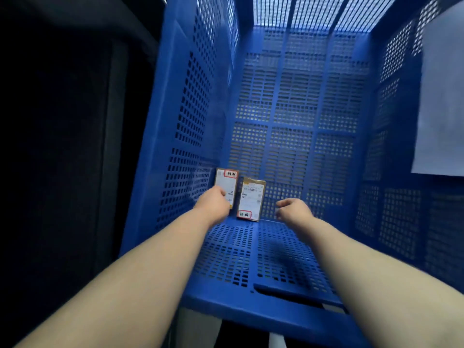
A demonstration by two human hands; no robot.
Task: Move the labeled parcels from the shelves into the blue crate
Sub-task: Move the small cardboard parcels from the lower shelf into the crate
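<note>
Two labeled parcels (237, 194) lie flat, side by side, near-left on the blue crate (288, 151) floor — tidy packing. Left hand (213, 202) overlaps one, grip unclear; right hand (292, 209) curled, holding nothing.

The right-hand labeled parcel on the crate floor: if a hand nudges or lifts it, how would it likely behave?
The right parcel looks like a thin, flat cardboard box, so it is probably stiff and light. Lying flat on the blue crate floor, it should slide, not roll or tip. Its perforated footing may snag a corner. The right hand hovers near it, apparently empty.
</note>
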